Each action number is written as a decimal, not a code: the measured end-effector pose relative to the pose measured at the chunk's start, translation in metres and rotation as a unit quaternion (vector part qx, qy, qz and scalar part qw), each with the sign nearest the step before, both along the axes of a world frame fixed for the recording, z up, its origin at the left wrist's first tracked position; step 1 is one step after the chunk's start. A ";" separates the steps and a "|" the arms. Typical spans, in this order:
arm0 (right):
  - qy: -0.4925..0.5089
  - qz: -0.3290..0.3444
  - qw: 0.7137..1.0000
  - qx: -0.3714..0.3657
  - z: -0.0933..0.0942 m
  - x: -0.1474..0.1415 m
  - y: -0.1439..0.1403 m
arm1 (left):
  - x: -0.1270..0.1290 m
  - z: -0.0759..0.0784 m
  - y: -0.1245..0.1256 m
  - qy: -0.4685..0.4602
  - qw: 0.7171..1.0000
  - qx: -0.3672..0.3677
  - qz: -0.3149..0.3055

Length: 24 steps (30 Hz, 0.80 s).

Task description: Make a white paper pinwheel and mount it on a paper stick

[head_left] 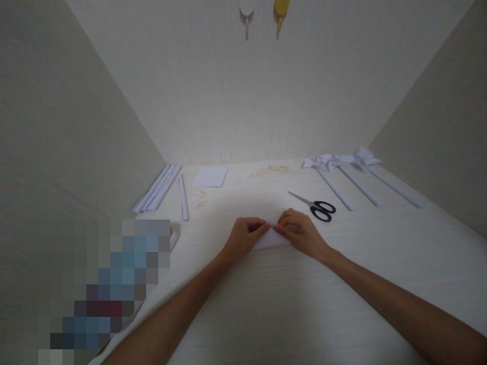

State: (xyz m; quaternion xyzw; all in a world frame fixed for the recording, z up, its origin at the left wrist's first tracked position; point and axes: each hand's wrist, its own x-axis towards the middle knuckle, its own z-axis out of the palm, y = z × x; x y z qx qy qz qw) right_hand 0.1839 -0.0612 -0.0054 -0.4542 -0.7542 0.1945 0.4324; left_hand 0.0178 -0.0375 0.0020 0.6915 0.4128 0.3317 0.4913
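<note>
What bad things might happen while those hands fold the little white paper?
The left hand and right hand pinch the paper at its top, so a slip may leave a crooked crease. The scissors lie right beside the right hand; a bump could nudge or nick. Sweeping arms might knock the paper pinwheels.

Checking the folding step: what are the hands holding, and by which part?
Both hands, left hand and right hand, pinch a small white folded paper at its top edge, near the middle, as it lies on the table.
</note>
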 end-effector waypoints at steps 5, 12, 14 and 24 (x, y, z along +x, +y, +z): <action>-0.005 0.002 1.000 -0.003 0.001 0.000 0.000 | 0.000 0.000 0.001 -0.009 1.000 -0.003 0.001; -0.005 -0.003 1.000 -0.001 0.001 0.000 0.000 | 0.000 -0.001 0.000 -0.006 1.000 -0.001 0.012; -0.008 -0.004 1.000 -0.001 0.001 0.000 0.000 | 0.001 -0.001 0.000 -0.008 1.000 0.000 0.016; -0.008 -0.006 1.000 -0.014 0.000 0.000 0.000 | 0.001 0.003 -0.002 -0.012 1.000 -0.008 0.023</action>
